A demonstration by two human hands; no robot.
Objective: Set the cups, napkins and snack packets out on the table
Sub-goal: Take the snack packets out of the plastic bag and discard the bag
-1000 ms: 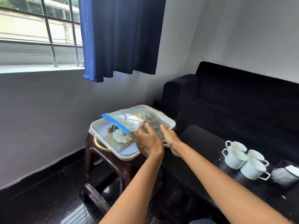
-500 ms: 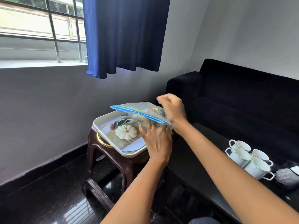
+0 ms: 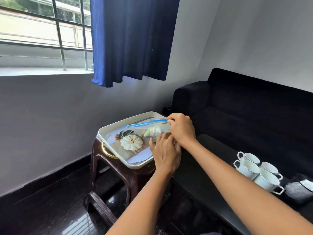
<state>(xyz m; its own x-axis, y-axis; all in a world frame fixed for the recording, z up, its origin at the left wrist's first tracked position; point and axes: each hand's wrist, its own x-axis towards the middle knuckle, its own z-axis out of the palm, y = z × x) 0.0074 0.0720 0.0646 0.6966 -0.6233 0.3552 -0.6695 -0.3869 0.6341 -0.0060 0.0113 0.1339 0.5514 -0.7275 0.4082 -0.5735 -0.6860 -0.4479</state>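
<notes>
On the dark worktop [image 3: 211, 168] four cups [image 3: 257, 172] and folded napkins [image 3: 298, 189] look already set out. The snack bag [image 3: 152, 128] remains over the tray [image 3: 118, 126], right hand [image 3: 182, 128] pinching its zip edge, left hand [image 3: 165, 154] beneath, grip unclear.

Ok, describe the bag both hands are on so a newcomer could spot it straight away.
Beside the black sofa a dark brown plastic stool carries a white rectangular tray. Over the tray's right side, the left hand and right hand hold a clear plastic zip bag, the only see-through thing, edged with a blue strip.
</notes>
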